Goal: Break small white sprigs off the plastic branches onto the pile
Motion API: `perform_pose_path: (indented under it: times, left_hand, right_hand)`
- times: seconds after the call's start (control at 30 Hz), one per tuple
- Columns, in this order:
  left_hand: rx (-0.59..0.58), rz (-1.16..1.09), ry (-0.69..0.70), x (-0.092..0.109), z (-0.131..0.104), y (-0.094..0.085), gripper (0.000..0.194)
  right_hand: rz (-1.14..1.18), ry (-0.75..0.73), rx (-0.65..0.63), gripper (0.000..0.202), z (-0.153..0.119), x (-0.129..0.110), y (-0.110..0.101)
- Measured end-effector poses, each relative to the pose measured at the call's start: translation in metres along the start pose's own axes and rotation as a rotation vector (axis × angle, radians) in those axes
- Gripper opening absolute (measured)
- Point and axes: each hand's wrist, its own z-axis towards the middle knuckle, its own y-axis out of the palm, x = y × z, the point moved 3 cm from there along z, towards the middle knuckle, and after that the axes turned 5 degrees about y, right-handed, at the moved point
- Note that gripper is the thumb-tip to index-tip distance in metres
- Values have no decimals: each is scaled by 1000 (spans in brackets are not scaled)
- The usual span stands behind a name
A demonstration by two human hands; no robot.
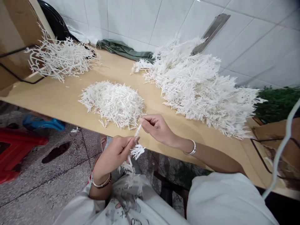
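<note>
Between my two hands a thin white branched strand (137, 130) is stretched at the table's front edge. My left hand (117, 153) is closed on its lower part, and a white tuft (137, 151) hangs out below the fingers. Thumb and fingertips of my right hand (156, 127) pinch the strand's upper end. Just beyond my hands lies a heap of short white pieces (114, 101). A large pile of white branched strands (197, 81) spreads on the right, and a looser white pile (62, 57) sits at the far left.
The tan table (42, 97) runs along a tiled wall. Green cloth (126, 50) lies at its back edge. A pale cable (282, 147) and green plants (277, 101) are at the right. A red stool (20, 150) and a dark slipper (55, 152) are on the floor.
</note>
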Motion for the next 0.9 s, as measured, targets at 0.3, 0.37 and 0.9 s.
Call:
perform_pose_path:
  times: [0.3, 0.37, 0.9]
  left_hand:
    - [-56, -106, 69, 6, -34, -12, 47]
    - [22, -57, 9, -4, -30, -17, 47]
    - [221, 312, -39, -42, -17, -61, 39]
  right_hand:
    - [-375, -147, 333, 47, 34, -15, -67]
    - [-568, -181, 252, 41, 40, -16, -53]
    - [-893, -268, 346, 51, 95, 31, -42]
